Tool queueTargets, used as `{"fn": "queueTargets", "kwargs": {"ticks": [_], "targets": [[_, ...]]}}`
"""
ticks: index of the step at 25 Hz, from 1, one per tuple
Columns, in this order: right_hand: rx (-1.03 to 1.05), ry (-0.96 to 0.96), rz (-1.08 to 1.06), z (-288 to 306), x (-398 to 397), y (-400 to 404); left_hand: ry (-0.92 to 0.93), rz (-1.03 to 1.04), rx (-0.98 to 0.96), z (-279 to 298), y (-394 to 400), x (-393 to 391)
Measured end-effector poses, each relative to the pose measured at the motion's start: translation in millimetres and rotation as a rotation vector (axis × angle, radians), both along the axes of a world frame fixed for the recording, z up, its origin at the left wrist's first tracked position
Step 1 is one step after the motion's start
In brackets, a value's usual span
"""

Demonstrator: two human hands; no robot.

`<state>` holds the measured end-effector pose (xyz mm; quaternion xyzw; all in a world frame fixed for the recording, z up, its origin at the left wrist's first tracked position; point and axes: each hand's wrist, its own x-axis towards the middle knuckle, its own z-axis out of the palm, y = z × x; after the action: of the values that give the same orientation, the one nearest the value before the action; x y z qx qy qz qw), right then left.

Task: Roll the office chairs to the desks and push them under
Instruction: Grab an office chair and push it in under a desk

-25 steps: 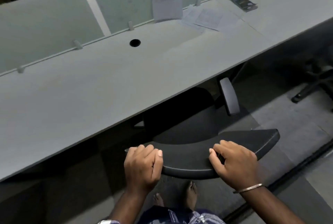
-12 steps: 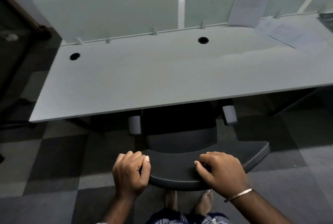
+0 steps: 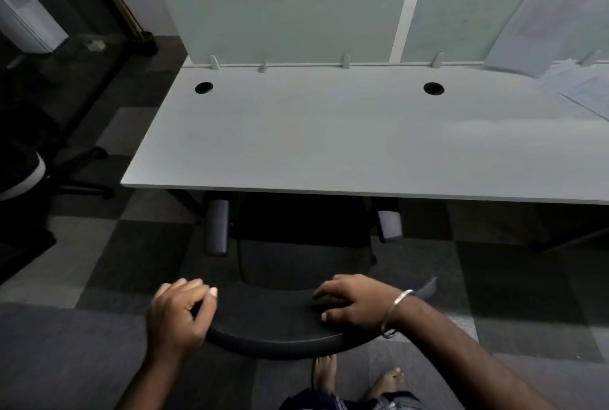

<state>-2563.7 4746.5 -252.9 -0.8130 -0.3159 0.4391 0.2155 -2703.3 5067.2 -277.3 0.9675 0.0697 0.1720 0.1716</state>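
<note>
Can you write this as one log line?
chair: partly under desk | left hand: gripping backrest | right hand: resting on backrest

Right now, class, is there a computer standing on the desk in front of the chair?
No: the desk top shows only two cable holes and some papers at its far right.

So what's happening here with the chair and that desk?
A person is tucking a black office chair under a grey desk. Both hands are on the top of the chair's backrest: the left hand curls around its left end, and the right hand rests on top with fingers spread. The front of the seat and the armrests already sit below the desk edge. Loose papers lie on the desk's far right, and another chair stands off to the left.
</note>
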Motion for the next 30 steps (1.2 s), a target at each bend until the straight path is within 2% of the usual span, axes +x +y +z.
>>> {"fn": "queueTargets", "kwargs": {"ticks": [6, 14, 17, 19, 22, 24, 30], "targets": [[0.022, 0.101, -0.053, -8.2, -3.2, 47.0, 0.145, 0.096, -0.029, 2.2, 51.5, -12.9], [0.042, -0.051, -0.096, -17.9, 12.3, 56.3, 0.444, 0.276, -0.031, 11.6, 62.7, -1.0], [-0.155, -0.198, 0.022, -23.0, 45.0, 24.3, 0.657, 0.247, -0.023, 19.8, 56.5, 12.4], [-0.260, -0.144, 0.008, -31.3, 59.7, 3.4, 0.916, 0.179, 0.101, 21.9, 44.0, 28.2], [-0.222, -0.046, -0.013, -41.2, 60.8, -6.8, 1.208, 0.069, 0.219, 9.1, 12.5, 49.0], [-0.209, -0.027, 0.008, -45.6, 53.8, -6.0, 1.289, 0.035, 0.222, 5.4, -2.1, 53.7], [-0.210, -0.010, 0.069, -47.9, 38.4, -7.6, 1.363, 0.050, 0.229, 6.2, -4.5, 36.2]]}}
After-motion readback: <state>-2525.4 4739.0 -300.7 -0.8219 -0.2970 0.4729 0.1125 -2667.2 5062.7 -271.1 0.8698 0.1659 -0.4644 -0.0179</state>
